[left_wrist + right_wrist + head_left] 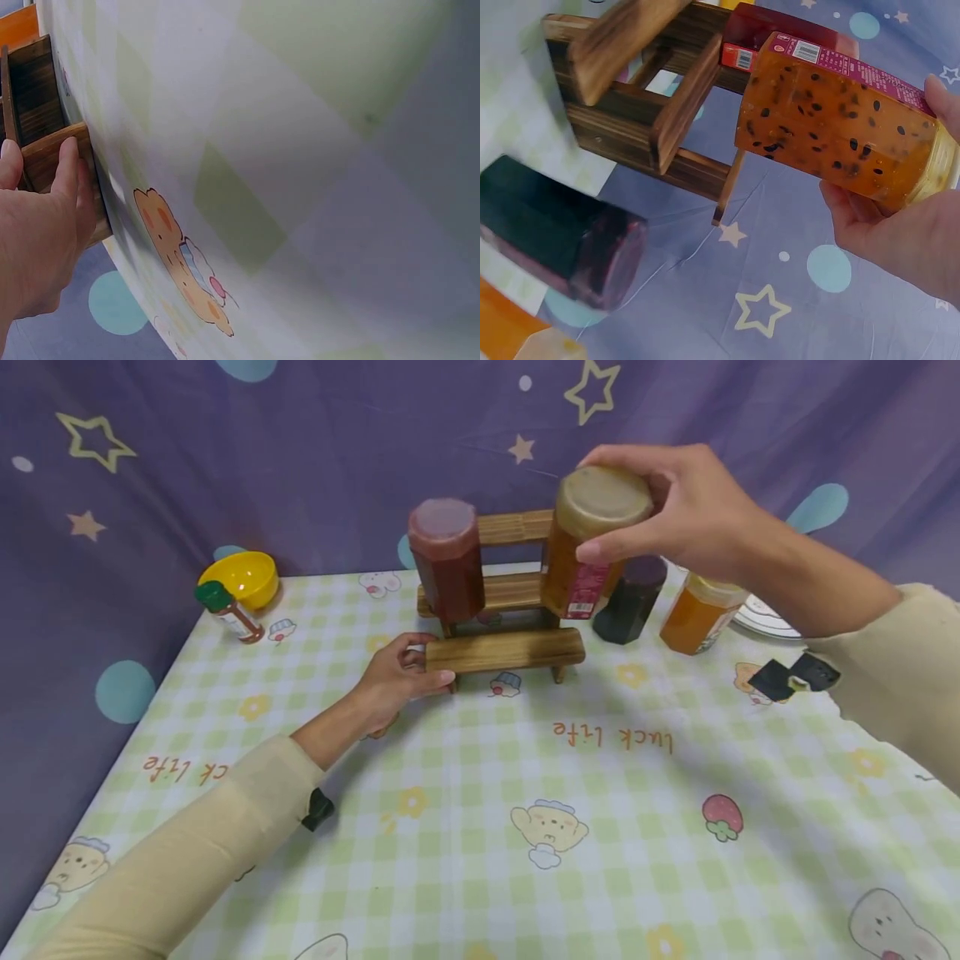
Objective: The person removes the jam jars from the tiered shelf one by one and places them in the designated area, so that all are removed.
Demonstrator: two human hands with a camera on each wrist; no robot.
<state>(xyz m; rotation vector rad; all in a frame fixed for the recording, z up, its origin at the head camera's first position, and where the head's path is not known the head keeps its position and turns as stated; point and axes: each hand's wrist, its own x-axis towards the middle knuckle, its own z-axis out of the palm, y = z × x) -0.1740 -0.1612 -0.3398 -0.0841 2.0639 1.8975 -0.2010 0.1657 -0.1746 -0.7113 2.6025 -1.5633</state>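
A stepped wooden rack (506, 650) stands toward the back of the table. My left hand (393, 681) grips the left end of its front step, thumb in front and fingers behind; the left wrist view shows the fingers on the wood (56, 154). A jar of dark red contents (450, 568) stands at the rack's left side, on an upper step. By its pale gold lid, my right hand (690, 510) holds a jar of orange jam with black seeds (840, 120) over the rack's right side. Whether its base touches the step cannot be told.
Right of the rack stand a dark jar (630, 602) and an orange jar (697, 614), with a white plate (768, 618) partly hidden behind my right arm. At the back left are a yellow bowl (251, 577) and a green-capped bottle (228, 612). A purple curtain (322, 460) hangs behind.
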